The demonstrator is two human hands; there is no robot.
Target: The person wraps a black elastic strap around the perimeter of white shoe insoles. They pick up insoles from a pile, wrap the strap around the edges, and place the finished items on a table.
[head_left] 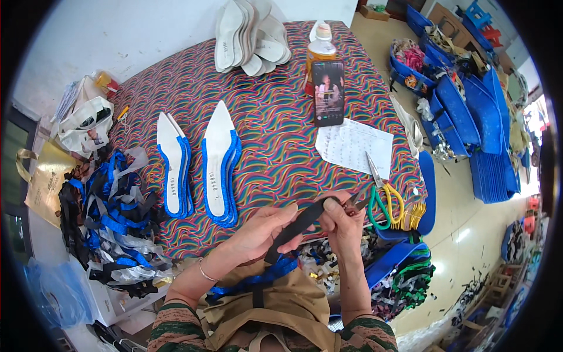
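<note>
Your left hand (264,232) and right hand (342,227) both grip the black strip (300,226), right at the tabletop's (275,158) near edge! Two stacks of blue-edged soles (218,170) look done; the pale soles (230,38) at the back seem left to do.

The person is wearing a tan apron (281,310) and striped green-and-pink sleeves (175,327); a thin silver bracelet (203,270) is circling the left wrist (213,265).
</note>
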